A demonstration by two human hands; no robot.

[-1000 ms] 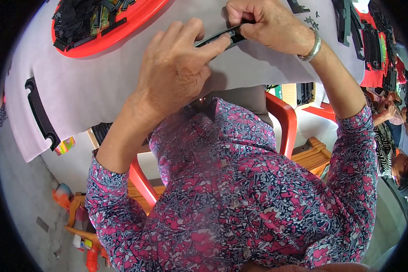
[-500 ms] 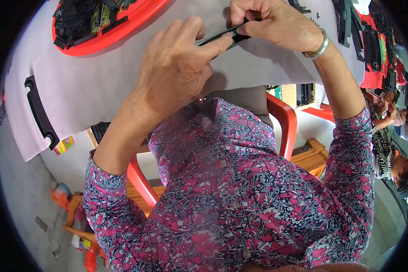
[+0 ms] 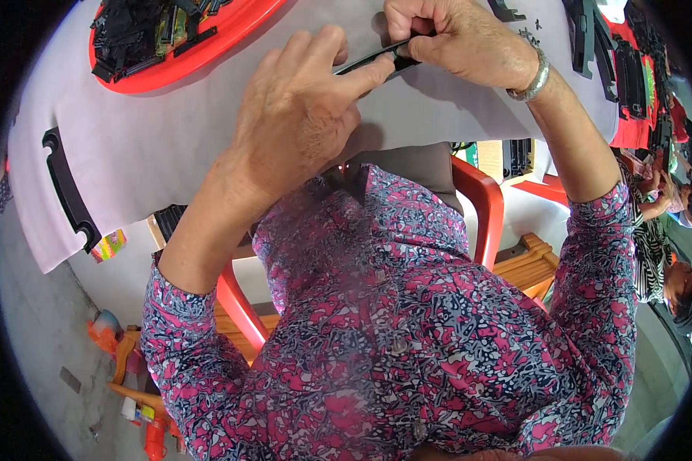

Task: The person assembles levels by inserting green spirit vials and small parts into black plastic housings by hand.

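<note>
Pinching a slim black plastic strip [image 3: 376,58] above the far table [image 3: 207,123], the left hand [image 3: 300,123] steadies its near end while the right hand [image 3: 453,46] grips the other, and uneven pressure could likely snap it.

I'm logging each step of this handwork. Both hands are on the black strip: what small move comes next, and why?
Probably press the strip's right end together: the right hand pinches that end of the black plastic strip, while the left hand steadies its other end over the white table.
</note>
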